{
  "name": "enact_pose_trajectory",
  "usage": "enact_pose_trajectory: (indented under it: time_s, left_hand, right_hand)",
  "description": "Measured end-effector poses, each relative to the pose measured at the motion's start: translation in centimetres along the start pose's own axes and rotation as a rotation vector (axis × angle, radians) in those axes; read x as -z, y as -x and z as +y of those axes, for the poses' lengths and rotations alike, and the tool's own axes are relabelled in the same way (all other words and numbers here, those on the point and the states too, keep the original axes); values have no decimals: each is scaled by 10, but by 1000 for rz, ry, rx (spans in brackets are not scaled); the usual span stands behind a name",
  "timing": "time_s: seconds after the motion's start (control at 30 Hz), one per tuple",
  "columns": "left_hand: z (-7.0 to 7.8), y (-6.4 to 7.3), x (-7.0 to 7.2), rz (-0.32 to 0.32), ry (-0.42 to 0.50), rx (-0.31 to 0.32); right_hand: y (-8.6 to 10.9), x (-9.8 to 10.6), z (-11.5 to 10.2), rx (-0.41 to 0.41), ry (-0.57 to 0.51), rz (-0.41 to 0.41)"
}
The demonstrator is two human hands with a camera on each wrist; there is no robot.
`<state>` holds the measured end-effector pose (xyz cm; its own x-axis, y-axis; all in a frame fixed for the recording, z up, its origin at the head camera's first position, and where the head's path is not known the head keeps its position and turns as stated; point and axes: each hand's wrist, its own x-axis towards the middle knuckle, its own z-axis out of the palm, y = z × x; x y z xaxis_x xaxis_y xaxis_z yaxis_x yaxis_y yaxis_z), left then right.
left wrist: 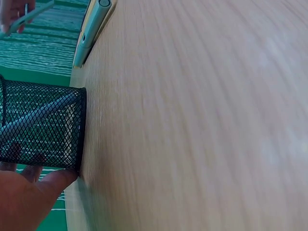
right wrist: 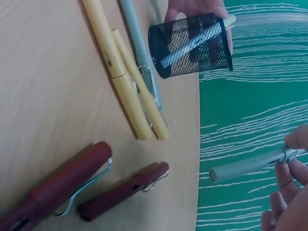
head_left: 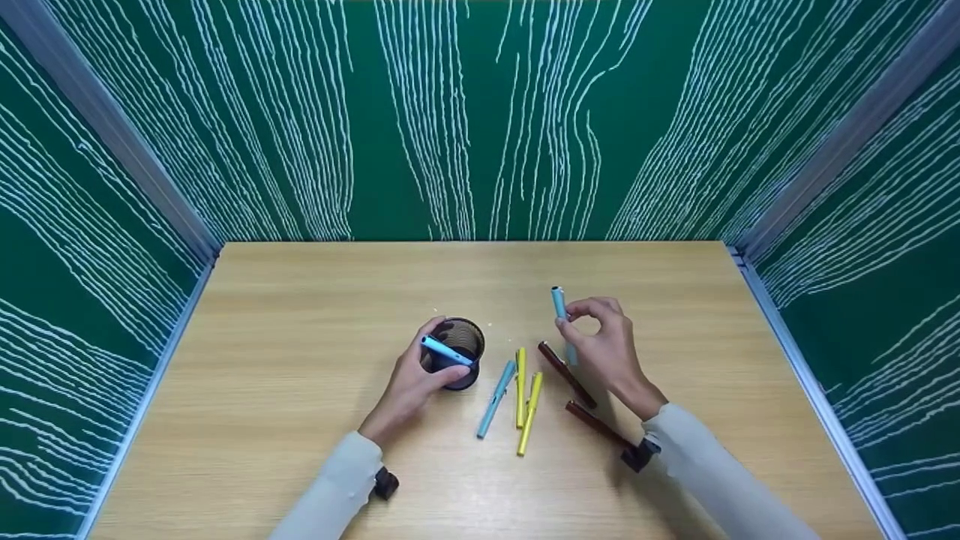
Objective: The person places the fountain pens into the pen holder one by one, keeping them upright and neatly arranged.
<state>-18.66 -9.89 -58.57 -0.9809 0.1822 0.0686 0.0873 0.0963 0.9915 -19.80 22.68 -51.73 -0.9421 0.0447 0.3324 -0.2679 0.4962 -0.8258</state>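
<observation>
While the left hand [head_left: 405, 386] grips the mesh cup [right wrist: 211, 62], I can see one blue pen [head_left: 447, 351] inside it, leaning slantwise, its upper end sticking out past the rim. In my head view the fingers wrap the cup's left side and the thumb lies along its near side; the left wrist view puts the thumb tip down by the base. The right hand [head_left: 611, 349] pinches a second blue pen [head_left: 559, 302] between thumb and forefinger, near the clip. That pen's top rises above the fingertips, and its other end points down, held off the table [head_left: 315, 322]. Between the hands I count a third blue pen [head_left: 496, 399] near the cup, with two yellow pens [head_left: 520, 390] just beside it. Two dark red pens [head_left: 567, 373] lie nearest the right hand, one partly hidden by the wrist camera [head_left: 639, 454].
</observation>
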Motion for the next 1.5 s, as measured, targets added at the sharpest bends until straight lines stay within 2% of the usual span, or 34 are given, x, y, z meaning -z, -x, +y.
enact_pose_trajectory:
  time_s: [0.73,1.5]
  left_hand:
    - [2,1,0,-4,5,-6]
    - [1,0,0,-24,-14,-13]
  right_hand:
    - [-11,-34,-36,96,-35,-59]
    - [-17,-80,-67,208,-66,-133]
